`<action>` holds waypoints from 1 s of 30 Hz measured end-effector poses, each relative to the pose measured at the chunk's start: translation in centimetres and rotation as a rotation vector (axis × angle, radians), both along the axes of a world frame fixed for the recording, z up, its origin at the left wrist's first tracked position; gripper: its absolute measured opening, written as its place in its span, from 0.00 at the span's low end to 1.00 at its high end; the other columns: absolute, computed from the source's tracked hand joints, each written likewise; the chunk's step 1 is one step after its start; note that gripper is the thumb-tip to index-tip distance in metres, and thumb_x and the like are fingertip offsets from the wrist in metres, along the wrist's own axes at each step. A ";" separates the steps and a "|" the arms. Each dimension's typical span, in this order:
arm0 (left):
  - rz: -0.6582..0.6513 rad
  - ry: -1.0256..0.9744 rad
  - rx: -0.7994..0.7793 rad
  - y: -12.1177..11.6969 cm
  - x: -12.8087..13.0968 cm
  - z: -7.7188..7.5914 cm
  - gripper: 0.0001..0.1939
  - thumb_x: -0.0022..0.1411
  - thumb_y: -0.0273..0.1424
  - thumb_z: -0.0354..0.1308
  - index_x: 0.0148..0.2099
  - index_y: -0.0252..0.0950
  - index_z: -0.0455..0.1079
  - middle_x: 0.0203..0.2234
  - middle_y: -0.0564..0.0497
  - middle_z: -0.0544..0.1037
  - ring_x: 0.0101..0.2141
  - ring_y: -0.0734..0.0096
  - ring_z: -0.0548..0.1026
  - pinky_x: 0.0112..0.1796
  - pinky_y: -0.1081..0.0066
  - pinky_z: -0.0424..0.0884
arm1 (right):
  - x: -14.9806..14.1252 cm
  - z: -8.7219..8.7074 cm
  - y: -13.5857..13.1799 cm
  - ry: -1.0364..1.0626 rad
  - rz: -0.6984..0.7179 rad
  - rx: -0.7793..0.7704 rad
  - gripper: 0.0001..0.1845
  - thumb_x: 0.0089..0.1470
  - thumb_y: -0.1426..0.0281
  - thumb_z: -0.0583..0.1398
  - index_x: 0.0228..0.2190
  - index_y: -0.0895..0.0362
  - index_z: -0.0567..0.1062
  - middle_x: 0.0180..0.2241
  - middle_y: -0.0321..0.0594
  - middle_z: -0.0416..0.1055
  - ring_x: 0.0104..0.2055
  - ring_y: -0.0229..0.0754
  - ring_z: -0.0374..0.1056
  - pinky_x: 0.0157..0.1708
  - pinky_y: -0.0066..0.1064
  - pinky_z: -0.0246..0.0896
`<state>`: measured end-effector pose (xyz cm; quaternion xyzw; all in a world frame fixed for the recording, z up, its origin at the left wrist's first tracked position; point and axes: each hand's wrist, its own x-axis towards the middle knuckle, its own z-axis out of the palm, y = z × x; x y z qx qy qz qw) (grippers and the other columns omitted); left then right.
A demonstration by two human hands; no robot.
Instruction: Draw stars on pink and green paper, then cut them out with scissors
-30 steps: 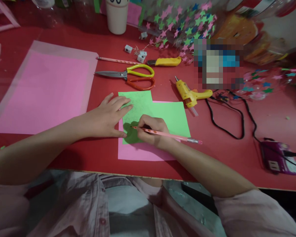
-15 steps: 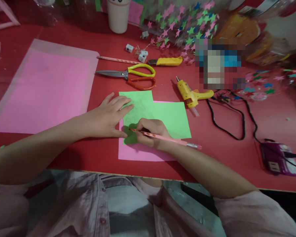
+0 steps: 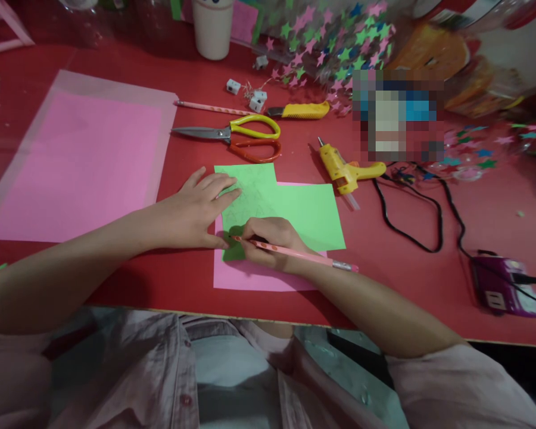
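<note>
A green paper sheet lies on a smaller pink sheet on the red table. My left hand rests flat with fingers spread on the green sheet's left edge, holding it down. My right hand is closed on a pink pencil. The pencil tip touches the lower left part of the green sheet, close to my left thumb. Faint pencil lines show on the green paper above my right hand.
A large pink sheet lies at the left. Behind the papers are scissors, a second pencil, a yellow utility knife and a yellow glue gun with a black cable. A purple box sits at right.
My right hand has slid a little left and down on the green sheet, taking the pencil tip closer to my left thumb. My left hand has stayed in place.
</note>
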<state>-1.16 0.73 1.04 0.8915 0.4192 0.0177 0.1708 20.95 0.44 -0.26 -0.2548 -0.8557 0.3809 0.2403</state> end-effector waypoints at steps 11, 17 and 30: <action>-0.002 0.003 -0.012 0.0 0.0 0.0 0.46 0.58 0.49 0.60 0.69 0.26 0.52 0.67 0.31 0.56 0.67 0.41 0.51 0.65 0.41 0.41 | -0.2 -0.1 -0.1 -0.015 -0.084 -0.061 0.07 0.49 0.76 0.56 0.23 0.55 0.63 0.20 0.27 0.60 0.22 0.29 0.53 0.23 0.23 0.46; 0.001 -0.019 0.008 0.0 -0.1 -0.2 0.46 0.58 0.50 0.60 0.69 0.28 0.53 0.66 0.31 0.56 0.67 0.41 0.51 0.65 0.41 0.42 | -0.1 0.1 -0.1 -0.037 -0.040 -0.107 0.07 0.51 0.76 0.56 0.24 0.55 0.64 0.20 0.28 0.61 0.22 0.30 0.52 0.24 0.25 0.46; 0.031 0.062 -0.032 0.1 -0.4 0.4 0.47 0.59 0.51 0.57 0.70 0.30 0.49 0.68 0.34 0.53 0.68 0.44 0.49 0.65 0.41 0.37 | 1.3 1.3 1.2 0.120 -0.248 -0.365 0.03 0.50 0.74 0.60 0.29 0.56 0.69 0.23 0.29 0.65 0.22 0.31 0.59 0.22 0.24 0.52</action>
